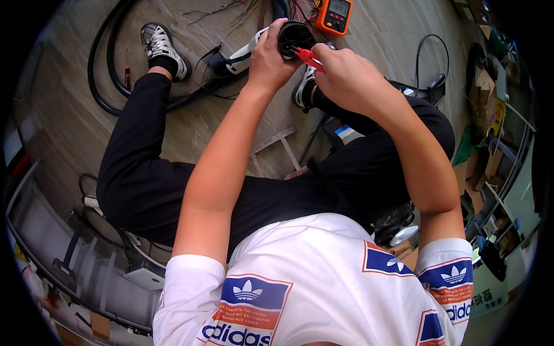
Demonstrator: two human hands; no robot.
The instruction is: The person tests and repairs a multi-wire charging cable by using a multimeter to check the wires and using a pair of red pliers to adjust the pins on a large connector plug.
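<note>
My left hand (272, 64) is closed around an electric-vehicle charging plug (293, 34), near its round black head. The plug's white handle reaches left, past my wrist, and its face is turned up toward me. Held in my right hand (353, 81) is a red test clip (310, 59). Its narrow tip meets the plug's face, over the dark pin openings. Whether the tip is inside an opening or only touching it, I cannot tell. My right fingers hide the rear of the clip.
An orange handheld meter (333, 16) lies beyond my hands, with loose coloured wires (245, 14) to its left. Thick black cable (95, 63) loops over the tiled floor. A screwdriver (127, 76) lies by my left shoe. Cluttered shelves (496, 155) stand on the right.
</note>
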